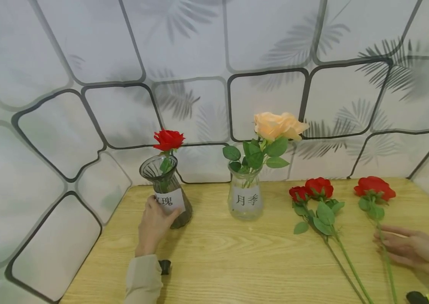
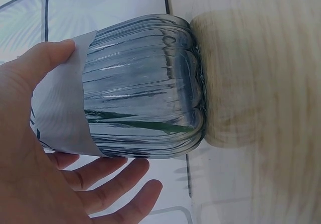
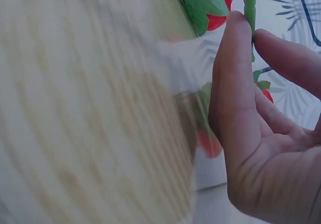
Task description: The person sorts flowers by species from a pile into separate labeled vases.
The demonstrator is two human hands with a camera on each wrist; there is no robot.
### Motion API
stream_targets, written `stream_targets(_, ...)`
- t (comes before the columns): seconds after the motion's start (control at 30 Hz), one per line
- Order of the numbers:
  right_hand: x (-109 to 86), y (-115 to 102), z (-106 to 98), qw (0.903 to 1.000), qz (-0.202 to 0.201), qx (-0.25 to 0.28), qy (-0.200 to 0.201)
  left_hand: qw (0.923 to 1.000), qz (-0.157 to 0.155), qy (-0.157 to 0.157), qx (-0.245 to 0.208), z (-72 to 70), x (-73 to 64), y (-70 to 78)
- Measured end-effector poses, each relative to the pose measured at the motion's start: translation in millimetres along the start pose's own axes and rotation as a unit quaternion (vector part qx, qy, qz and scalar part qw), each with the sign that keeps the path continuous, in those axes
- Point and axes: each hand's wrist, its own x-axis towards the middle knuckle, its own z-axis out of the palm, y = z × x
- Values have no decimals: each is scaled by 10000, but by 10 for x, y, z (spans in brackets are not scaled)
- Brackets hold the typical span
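Observation:
My left hand (image 1: pixel 156 221) holds a dark grey glass vase (image 1: pixel 182 215) around its white paper label, thumb on one side, fingers on the other. In the left wrist view, the ribbed lower part of the vase (image 2: pixel 145 83) shows a green stem inside, its base right at the tabletop. One red rose (image 1: pixel 169 140) stands in this vase. At the right, my right hand (image 1: pixel 413 249) pinches the thin green stem of a single red rose (image 1: pixel 375 188). In the right wrist view the stem (image 3: pixel 249 3) passes between thumb and index fingertips (image 3: pixel 238 25).
A clear glass vase (image 1: pixel 246 211) with a white label holds a peach-coloured flower (image 1: pixel 279 126) and green leaves, mid-table near the wall. Between it and my right hand lie more red roses (image 1: pixel 318 188) on the wooden table (image 1: pixel 214 261). A patterned wall (image 1: pixel 191 105) closes off the back.

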Motion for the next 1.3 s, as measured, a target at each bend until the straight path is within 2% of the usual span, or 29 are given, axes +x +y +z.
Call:
stream_targets(0.07, 6, 24, 9, 9990, -220, 141, -350, 10000, 6, 18, -13, 0, -2, 2)
stream_targets(0.17, 4, 55, 28, 9970, -539, 230, -507, 10000, -13, 20, -55, -1, -1, 5)
stream_targets(0.23, -5, 72, 54, 9961, -731, 284, -413, 10000, -10, 42, -86, -4, 0, 10)
stream_targets(0.3, -22, 63, 110, 9960, -815, 359, 18, 9999, -9, 53, -115, -3, 5, 10)
stream_targets(0.33, -28, 64, 140, 9947, -921, 453, 79, 9999, 1, 69, -120, -6, 2, 14)
stream_targets(0.5, -32, 96, 314, 9778, -1612, 1305, -282, 9999, -49, 38, -112, -4, 6, 1)
stream_targets(0.57, -23, 107, 391, 9707, -1811, 1560, -262, 9999, -57, 18, -120, 2, 8, -8)
stream_targets(0.73, -2, 99, 571, 9639, -1910, 1836, 274, 9999, -51, -11, -145, 16, 7, -24)
stream_targets(0.83, 5, 107, 657, 9568, -1979, 2095, 372, 9999, -50, 3, -142, 23, 11, -32)
stream_targets(1.07, 50, 143, 840, 9305, -2378, 2774, 249, 9999, -39, 34, -157, 33, 31, -38)
stream_targets(1.2, 90, 125, 952, 9292, -2335, 2822, 488, 9998, -54, 49, -172, 30, 37, -33)
stream_targets(1.27, 110, 100, 1019, 9343, -2235, 2675, 745, 9998, -54, 51, -173, 27, 37, -28)
stream_targets(1.3, 117, 94, 1046, 9338, -2242, 2676, 780, 9998, -52, 52, -174, 26, 38, -25)
